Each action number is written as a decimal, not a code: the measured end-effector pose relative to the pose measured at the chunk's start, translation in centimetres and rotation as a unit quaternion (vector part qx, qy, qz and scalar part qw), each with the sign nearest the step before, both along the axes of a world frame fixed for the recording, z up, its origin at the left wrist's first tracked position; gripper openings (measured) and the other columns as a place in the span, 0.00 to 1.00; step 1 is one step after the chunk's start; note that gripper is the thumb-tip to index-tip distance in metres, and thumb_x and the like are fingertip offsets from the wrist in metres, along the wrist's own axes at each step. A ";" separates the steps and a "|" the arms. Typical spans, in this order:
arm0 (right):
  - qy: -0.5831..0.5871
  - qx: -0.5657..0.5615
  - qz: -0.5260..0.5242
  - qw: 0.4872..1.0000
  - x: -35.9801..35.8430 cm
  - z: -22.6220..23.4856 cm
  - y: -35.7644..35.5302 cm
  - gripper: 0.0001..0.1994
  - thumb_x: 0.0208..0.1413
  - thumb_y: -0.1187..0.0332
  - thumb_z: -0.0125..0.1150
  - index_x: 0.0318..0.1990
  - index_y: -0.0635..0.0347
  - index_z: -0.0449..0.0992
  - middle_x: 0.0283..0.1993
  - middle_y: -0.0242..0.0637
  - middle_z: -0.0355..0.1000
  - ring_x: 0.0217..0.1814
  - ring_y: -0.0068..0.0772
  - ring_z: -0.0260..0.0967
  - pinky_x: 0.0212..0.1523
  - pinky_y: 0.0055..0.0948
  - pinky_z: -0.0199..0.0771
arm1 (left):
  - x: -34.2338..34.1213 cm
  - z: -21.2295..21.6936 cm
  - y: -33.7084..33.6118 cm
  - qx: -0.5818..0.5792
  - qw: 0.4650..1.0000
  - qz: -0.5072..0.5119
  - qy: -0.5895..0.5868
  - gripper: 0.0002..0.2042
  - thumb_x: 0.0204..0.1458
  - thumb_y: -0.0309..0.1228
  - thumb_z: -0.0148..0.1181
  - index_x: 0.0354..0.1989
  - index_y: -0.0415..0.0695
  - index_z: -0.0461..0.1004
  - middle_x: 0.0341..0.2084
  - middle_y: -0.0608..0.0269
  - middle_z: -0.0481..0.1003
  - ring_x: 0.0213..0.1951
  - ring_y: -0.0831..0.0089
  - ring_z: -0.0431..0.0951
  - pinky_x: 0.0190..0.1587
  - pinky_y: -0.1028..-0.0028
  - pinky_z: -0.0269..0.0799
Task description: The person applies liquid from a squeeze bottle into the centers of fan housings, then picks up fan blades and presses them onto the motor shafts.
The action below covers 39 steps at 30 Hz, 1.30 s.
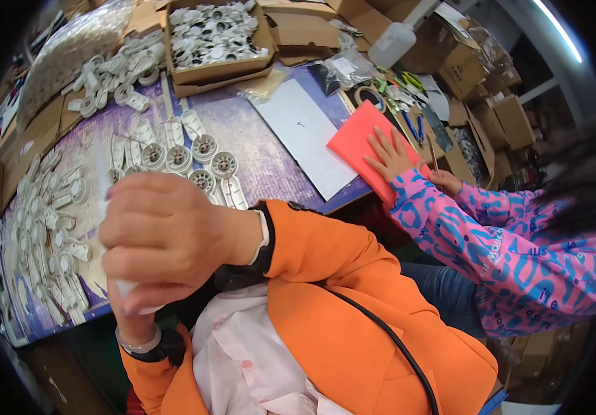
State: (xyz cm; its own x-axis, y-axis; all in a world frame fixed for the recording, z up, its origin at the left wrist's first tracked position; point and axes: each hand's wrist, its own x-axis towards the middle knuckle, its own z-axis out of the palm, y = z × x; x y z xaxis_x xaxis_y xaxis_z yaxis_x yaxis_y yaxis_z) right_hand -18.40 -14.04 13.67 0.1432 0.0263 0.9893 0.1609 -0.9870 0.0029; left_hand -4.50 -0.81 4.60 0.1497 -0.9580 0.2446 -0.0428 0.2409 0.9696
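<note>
My right fingers (134,228) clenched round white piece (126,287); left hand (129,319) mostly hidden behind, can't tell its grip. Work seems midway: held piece not set down, wheels (179,158) beyond fingers, more parts (67,263) to their left.

Single head view: left fisheye of worn pair, looks down over wearer's torso (249,346); right hand (163,232) very near, table (270,173) farther.
</note>
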 end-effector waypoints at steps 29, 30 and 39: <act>0.016 0.601 -0.048 0.798 -8.1 -6.8 -14.2 0.26 0.41 0.72 0.69 0.49 0.63 0.65 0.43 0.36 0.70 0.45 0.27 0.68 0.46 0.27 0.70 | 4.1 -0.7 -0.2 -0.131 0.973 0.115 0.154 0.17 0.61 0.38 0.40 0.51 0.38 0.60 0.27 0.59 0.67 0.27 0.78 0.66 0.33 0.81 0.64; 0.053 0.602 -0.095 0.791 -7.6 -7.6 -14.5 0.27 0.40 0.72 0.69 0.49 0.63 0.65 0.44 0.37 0.69 0.46 0.28 0.68 0.46 0.27 0.69 | 4.4 -1.2 0.1 -0.120 0.974 0.130 0.144 0.16 0.61 0.37 0.40 0.51 0.38 0.60 0.27 0.60 0.66 0.27 0.78 0.65 0.32 0.81 0.62; 0.120 0.544 -0.170 0.813 -7.6 -11.5 -15.5 0.32 0.38 0.70 0.71 0.52 0.64 0.61 0.45 0.39 0.68 0.47 0.31 0.67 0.47 0.28 0.69 | 5.5 -4.9 0.5 -0.061 0.972 0.168 0.152 0.12 0.61 0.33 0.40 0.46 0.39 0.64 0.26 0.64 0.66 0.26 0.79 0.63 0.30 0.80 0.59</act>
State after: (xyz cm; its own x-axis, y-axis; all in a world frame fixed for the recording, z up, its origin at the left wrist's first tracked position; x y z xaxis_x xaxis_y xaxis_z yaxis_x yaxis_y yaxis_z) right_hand -25.99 -29.53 2.22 0.1510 -0.9274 0.3421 -0.2555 -0.3710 -0.8928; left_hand 1.02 -0.33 -0.25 0.5328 -0.8090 0.2482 0.1459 0.3767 0.9148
